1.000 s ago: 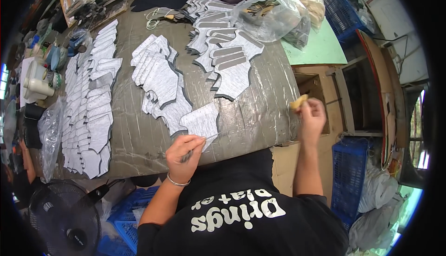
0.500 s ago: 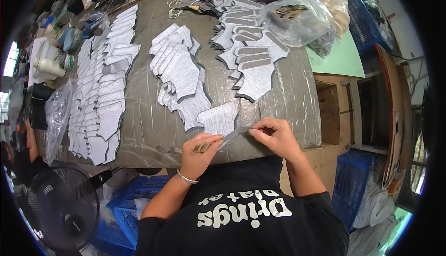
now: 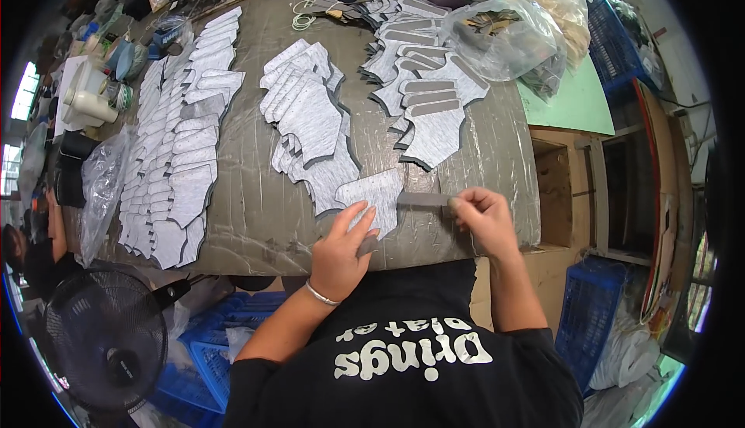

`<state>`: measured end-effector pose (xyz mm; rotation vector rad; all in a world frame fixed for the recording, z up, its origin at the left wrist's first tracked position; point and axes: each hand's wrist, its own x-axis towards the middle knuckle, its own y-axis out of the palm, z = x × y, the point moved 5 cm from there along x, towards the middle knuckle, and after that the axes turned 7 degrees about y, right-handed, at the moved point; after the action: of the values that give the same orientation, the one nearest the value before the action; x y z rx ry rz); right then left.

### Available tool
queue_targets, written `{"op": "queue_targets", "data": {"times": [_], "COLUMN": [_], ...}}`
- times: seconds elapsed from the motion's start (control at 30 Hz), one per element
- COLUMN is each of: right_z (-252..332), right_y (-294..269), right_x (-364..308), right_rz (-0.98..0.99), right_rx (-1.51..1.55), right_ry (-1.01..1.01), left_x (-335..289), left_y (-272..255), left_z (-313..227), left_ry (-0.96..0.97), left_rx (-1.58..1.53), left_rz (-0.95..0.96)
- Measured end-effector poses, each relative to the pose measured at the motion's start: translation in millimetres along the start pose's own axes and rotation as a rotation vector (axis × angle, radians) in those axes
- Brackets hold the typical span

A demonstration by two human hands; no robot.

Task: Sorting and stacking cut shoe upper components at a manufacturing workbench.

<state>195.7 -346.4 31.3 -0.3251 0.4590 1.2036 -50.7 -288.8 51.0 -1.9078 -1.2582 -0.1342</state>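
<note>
My right hand [image 3: 487,222] pinches the right end of a narrow grey strip [image 3: 425,199]. The strip stretches flat leftward, its other end at the right edge of a light grey cut fabric piece [image 3: 376,199]. On that piece's lower left, the fingertips of my left hand [image 3: 340,251] rest with two fingers extended. A bit of grey strip [image 3: 367,245] sticks out by the left thumb, held in that hand; the palm hides the rest. Just beyond lies an overlapping pile of similar pieces [image 3: 310,121].
Long overlapping rows of fabric pieces [image 3: 190,164] cover the table's left side. Pieces bearing grey strips [image 3: 434,137] lie at the far right, beside a clear plastic bag [image 3: 512,36]. A black fan [image 3: 105,343] stands at lower left, near blue crates [image 3: 209,366].
The strip, held between both hands before, now lies level at the fabric piece's right edge. My right hand moved right; my left let go of the strip's end and reached onto the piece.
</note>
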Motion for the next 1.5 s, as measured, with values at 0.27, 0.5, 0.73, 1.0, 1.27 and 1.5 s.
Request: {"op": "queue_targets", "data": {"times": [0.27,0.5,0.73,1.0,1.27,1.5], "right_z": [-8,-10,-13,-11,-8,-9], "right_y": [-8,36,47,51,52,53], "right_x": [0,2,15,17,17,17], "right_rz": [0.033,0.107,0.106,0.086,0.054,-0.005], "right_rx": [0.052,-0.026,-0.134,-0.157,-0.173,-0.233], "right_ry": [0.012,0.078,0.093,0.144,0.160,0.129], "left_x": [-33,-24,-30,-31,-26,-25], "left_y": [20,5,10,11,10,11], "left_z": [-20,-8,-5,-1,-3,-4], "left_ry": [0.101,0.064,0.105,0.171,0.213,0.154], "left_rx": [0.184,0.309,0.381,0.411,0.447,0.423], "left_rz": [0.462,0.353,0.324,0.308,0.321,0.330]}}
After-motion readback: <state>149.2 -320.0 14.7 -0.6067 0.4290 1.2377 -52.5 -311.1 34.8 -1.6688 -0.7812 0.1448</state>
